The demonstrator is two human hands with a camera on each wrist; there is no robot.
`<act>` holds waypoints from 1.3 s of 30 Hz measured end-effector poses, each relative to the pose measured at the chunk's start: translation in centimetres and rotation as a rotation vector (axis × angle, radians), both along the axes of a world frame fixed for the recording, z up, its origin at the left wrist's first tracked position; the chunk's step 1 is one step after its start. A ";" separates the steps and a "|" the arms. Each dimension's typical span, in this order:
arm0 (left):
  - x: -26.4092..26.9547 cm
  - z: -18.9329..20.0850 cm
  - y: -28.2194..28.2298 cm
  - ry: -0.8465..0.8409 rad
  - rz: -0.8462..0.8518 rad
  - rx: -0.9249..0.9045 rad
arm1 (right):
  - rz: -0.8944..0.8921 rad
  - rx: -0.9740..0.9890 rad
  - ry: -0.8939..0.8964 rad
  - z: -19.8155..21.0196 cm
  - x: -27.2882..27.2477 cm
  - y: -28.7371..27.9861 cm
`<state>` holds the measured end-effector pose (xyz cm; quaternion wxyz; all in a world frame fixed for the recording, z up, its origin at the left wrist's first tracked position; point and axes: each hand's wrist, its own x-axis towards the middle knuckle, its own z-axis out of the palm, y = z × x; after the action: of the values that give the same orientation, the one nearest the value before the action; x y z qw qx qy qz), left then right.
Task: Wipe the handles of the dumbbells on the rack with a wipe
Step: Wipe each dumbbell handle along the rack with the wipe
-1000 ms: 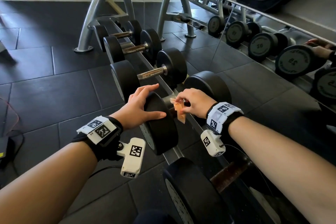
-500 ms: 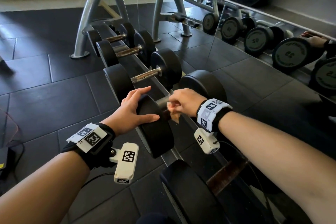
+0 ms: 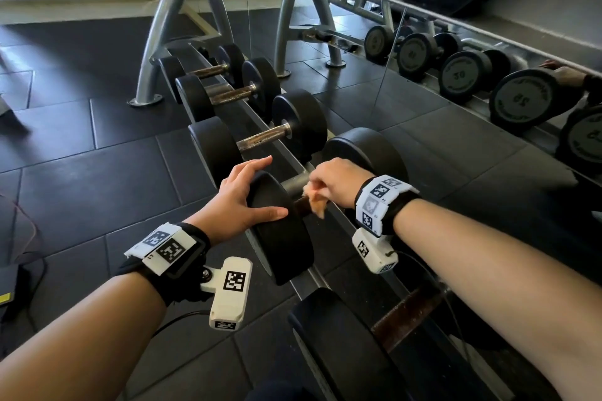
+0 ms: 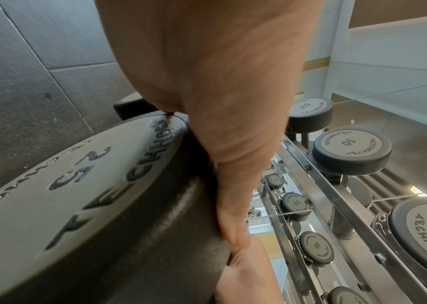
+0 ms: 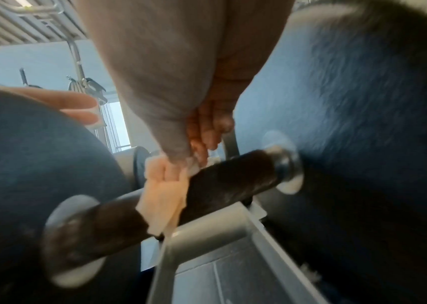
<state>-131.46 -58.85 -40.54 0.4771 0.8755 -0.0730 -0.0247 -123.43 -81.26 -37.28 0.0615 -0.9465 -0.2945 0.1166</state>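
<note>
Person stands over the dumbbell rack, working the dumbbell marked 25. Left hand lies flat with straight fingers on the top of the near weight head, steadying it, not gripping. Right hand pinches a crumpled pale wipe between fingertips and presses it onto the dark handle, about mid-bar, between the two heads; this view is blurred. The dumbbell sits in the rack cradle, next in line after three smaller ones further along.

Handling guess: the wipe is soft, thin and limp, so it bunches and can slip off the bar; better wrapped around the handle with curled fingers than pinched. The handle looks stiff, rough and rusty, likely to snag or tear the wipe. The dumbbell seems heavy and unlikely to move much; a palm on the head is probably enough.
</note>
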 end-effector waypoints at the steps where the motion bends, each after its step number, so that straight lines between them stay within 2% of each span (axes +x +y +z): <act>1: 0.0 0.0 0.0 0.000 0.004 0.004 | -0.024 -0.028 0.005 0.3 0.2 -0.3; 3: 0.1 -0.1 0.0 -0.007 0.011 0.014 | -0.041 -0.056 0.005 0.8 0.7 -0.3; 7: 0.1 -0.2 0.1 -0.019 0.011 0.015 | 0.031 0.116 0.028 0.1 0.1 0.6; 9: 0.1 -0.2 0.1 -0.024 0.011 0.014 | 0.072 0.110 0.041 -0.8 -0.3 1.0; 13: 0.1 -0.4 0.1 -0.031 0.017 0.008 | 0.089 -0.057 -0.095 -0.7 0.6 0.2; 17: 0.1 -0.4 0.1 -0.023 0.013 0.005 | 0.200 -0.445 -0.469 0.8 1.3 -0.4; 19: 0.2 -0.4 0.1 -0.022 0.014 0.001 | 0.188 -0.455 -0.518 0.9 1.5 -0.2; 23: 0.2 -0.3 0.1 -0.024 0.017 -0.001 | 0.225 -0.280 -0.355 -0.4 1.2 1.1; 26: 0.1 -0.2 0.1 -0.021 0.013 -0.006 | 0.152 -0.122 -0.235 -1.2 1.2 0.8; 30: -0.1 -0.1 0.1 -0.026 0.006 0.002 | 0.081 -0.274 -0.314 -1.0 1.6 -1.0; 33: -0.2 0.0 0.1 -0.024 0.004 0.002 | 0.123 -0.386 -0.469 -0.5 1.3 -0.8; 39: -0.2 0.2 0.1 -0.008 0.004 0.008 | 0.210 -0.395 -0.298 0.8 1.7 -1.2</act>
<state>-131.65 -58.78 -40.38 0.4734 0.8776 -0.0727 -0.0207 -121.71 -82.47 -36.52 -0.1806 -0.9112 -0.3685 0.0371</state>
